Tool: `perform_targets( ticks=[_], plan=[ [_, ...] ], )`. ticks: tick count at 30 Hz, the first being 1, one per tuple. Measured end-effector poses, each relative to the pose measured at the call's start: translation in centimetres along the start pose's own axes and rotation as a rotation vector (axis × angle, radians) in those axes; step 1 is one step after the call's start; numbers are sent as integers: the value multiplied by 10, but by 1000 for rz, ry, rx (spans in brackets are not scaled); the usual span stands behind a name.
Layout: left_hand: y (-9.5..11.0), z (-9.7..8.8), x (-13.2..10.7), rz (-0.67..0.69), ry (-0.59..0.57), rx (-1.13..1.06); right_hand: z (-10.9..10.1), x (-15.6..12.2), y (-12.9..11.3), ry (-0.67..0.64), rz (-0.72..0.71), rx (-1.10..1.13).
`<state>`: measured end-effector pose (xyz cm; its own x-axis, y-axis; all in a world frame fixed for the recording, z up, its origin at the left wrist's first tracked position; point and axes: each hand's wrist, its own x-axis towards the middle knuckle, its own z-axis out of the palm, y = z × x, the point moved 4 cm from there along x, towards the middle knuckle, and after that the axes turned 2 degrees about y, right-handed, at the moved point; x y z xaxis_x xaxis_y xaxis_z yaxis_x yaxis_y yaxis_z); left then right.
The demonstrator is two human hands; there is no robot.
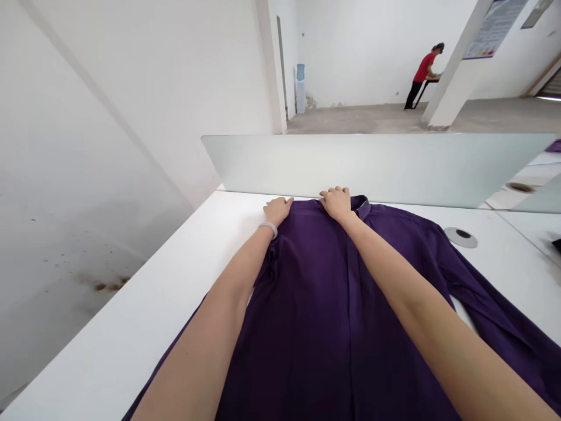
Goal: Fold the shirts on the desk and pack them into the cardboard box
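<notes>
Purple shirt (pixel 313 292) is pinched between left hand (pixel 278 211) and right hand (pixel 337 203) fingers, blue bottle (pixel 300 72) beyond.

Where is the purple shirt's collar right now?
In the head view, the collar lies just right of the right hand, at the far edge of the shirt, near the frosted panel.

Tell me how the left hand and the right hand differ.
The left hand has a pale bangle at its wrist; the right hand's wrist is bare. The left hand is at the shoulder of the purple shirt, while the right hand is close beside the collar. Both hands are at the shirt's far edge.
</notes>
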<state>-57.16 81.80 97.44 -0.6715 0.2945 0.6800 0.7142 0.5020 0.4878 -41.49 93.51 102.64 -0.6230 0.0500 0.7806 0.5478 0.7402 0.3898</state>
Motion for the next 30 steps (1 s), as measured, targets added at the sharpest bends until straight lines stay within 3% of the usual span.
perform_targets(
  ticks=[5, 9, 13, 16, 20, 23, 27, 30],
  plan=[
    [-5, 11, 0, 76, 38, 42, 28, 2, 2, -55, 20, -17],
    [-6, 14, 5, 121, 63, 97, 39, 0, 7, -45, 69, -40],
    [-9, 8, 5, 138, 2, 19, 36, 0, 4, -52, 48, -79],
    [-25, -11, -5, 151, -43, -46, 22, -6, 0, 14, 32, -75],
    [-75, -49, -49, 145, -83, -22, -8, -34, -11, 220, -137, -46],
    [-122, -68, -104, 104, -148, 52, -17, -68, -20, 217, -305, -14],
    [-167, -72, -179, 51, -182, 119, -13, -105, -21, 153, -377, 69],
    [-179, -70, -205, 156, -161, 93, -5, -117, -15, 148, -350, 148]
  ],
)
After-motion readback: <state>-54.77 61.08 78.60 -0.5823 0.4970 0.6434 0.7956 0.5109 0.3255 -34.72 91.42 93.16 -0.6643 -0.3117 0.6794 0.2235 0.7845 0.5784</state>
